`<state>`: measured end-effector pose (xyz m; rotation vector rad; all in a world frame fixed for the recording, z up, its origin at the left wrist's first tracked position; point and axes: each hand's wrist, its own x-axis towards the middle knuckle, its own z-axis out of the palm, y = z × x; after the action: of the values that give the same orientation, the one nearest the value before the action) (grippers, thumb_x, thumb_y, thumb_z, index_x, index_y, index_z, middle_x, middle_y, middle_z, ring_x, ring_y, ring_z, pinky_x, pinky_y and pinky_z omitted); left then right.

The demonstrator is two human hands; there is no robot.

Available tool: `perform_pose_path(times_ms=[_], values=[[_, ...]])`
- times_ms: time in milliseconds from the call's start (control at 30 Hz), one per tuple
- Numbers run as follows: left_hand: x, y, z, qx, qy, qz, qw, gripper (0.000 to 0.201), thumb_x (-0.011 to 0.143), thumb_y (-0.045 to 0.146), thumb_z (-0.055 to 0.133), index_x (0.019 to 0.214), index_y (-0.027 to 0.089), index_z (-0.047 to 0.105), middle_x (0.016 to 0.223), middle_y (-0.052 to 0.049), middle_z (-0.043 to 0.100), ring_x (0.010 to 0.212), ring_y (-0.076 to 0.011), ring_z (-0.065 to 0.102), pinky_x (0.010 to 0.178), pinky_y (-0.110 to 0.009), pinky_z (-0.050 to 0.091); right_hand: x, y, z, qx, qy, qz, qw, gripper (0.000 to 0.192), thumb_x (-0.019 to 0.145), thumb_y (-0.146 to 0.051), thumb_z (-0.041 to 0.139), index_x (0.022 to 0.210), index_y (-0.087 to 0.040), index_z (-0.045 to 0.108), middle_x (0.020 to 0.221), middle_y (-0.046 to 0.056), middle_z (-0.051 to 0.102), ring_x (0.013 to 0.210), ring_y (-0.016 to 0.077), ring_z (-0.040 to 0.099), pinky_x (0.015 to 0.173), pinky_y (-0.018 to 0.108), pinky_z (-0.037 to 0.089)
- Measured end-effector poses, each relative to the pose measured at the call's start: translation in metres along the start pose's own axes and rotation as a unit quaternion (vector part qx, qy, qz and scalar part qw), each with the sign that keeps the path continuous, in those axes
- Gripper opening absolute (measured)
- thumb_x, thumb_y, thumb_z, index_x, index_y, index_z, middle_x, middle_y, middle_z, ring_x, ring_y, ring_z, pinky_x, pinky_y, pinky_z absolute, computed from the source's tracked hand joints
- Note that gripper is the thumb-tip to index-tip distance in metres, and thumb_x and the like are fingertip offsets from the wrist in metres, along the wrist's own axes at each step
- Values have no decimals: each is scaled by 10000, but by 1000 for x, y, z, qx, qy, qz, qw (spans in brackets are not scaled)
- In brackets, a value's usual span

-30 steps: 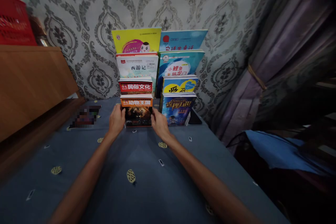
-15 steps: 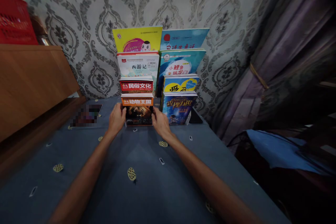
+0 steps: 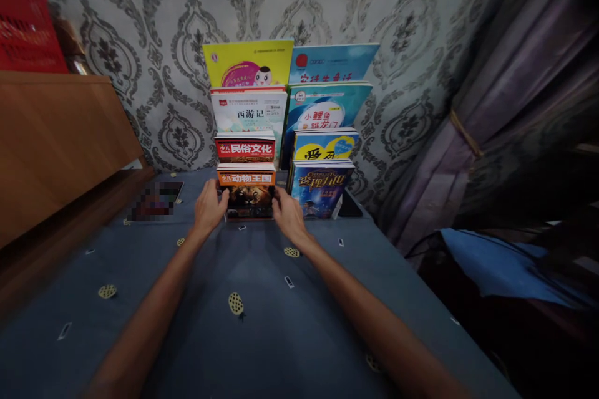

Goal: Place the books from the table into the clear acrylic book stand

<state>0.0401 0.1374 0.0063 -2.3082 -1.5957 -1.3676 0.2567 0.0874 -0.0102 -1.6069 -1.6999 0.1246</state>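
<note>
Left hand point(image 3: 209, 206) grips left edge of the lion book point(image 3: 248, 194), thumb on the cover's left side. Right hand point(image 3: 289, 215) clamps the book's right edge, fingers point(image 3: 281, 198) wrapped on the side. Both hands stay closed on the same book as in the earlier frames; grip looks unchanged, thumbs only a touch higher on the cover. Lion book stands upright at the front of the left row, bottom edge on the blue bedsheet point(image 3: 262, 324), same spot as before. Whole scene sits slightly higher in view now, arms reach a bit further in; that reads as head shift, not book motion.

Just behind it, red-banner book point(image 3: 244, 147), then white-cover book point(image 3: 249, 111), then yellow book point(image 3: 248, 63), each taller. Right row just beside: dark blue fantasy book point(image 3: 320, 190) in front, near the right hand but not touching, yellow-blue book point(image 3: 324, 143), teal fish book point(image 3: 322, 106), light blue book point(image 3: 333, 63) at back against patterned wallpaper point(image 3: 140, 25). Stacks unchanged. Wooden headboard point(image 3: 56, 143) at left, red crate point(image 3: 25, 25) on top. Purple curtain point(image 3: 505, 106) right.
</note>
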Motion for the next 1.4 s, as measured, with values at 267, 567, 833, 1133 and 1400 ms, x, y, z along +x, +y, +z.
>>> perform_pose_path(times_ms=[267,567,833,1133,1400], values=[[-3,0,-2,-2,-18,-8,1000,233,907,344,516,1086,196,535,1039,-86,653,932,-241,646,849,-378,516,-6,2,0,15,18,9,1000,479,961,-187,396,1416,-101,519,1231,174,726,1141,288,687,1012,441,523],[-21,-65,-18,208,-140,-85,964,417,911,340,482,1274,145,547,1282,-189,623,1226,-327,579,980,-435,493,-63,17,1,79,31,-40,996,510,946,-209,427,1450,-153,487,1278,158,702,1178,270,666,1017,468,532],[1,-145,-56,323,-231,-241,886,608,861,457,525,1271,12,588,1322,-369,575,1217,-495,573,942,-611,460,-110,27,8,65,-75,-48,994,424,960,-247,448,1351,-191,601,1212,128,718,1114,242,688,988,431,559],[38,-177,-60,351,-359,-178,847,469,753,448,621,1052,107,738,1193,-254,714,1117,-415,670,891,-433,529,-113,26,9,59,-94,-51,993,402,965,-253,452,1317,-195,636,1182,120,731,1092,251,695,974,446,565],[29,-164,-58,364,-360,-76,856,441,839,264,467,1166,45,667,1170,-309,697,1121,-404,676,951,-483,505,-112,29,9,60,-91,-58,992,390,964,-241,456,1299,-199,650,1167,113,736,1093,238,695,973,425,562]])
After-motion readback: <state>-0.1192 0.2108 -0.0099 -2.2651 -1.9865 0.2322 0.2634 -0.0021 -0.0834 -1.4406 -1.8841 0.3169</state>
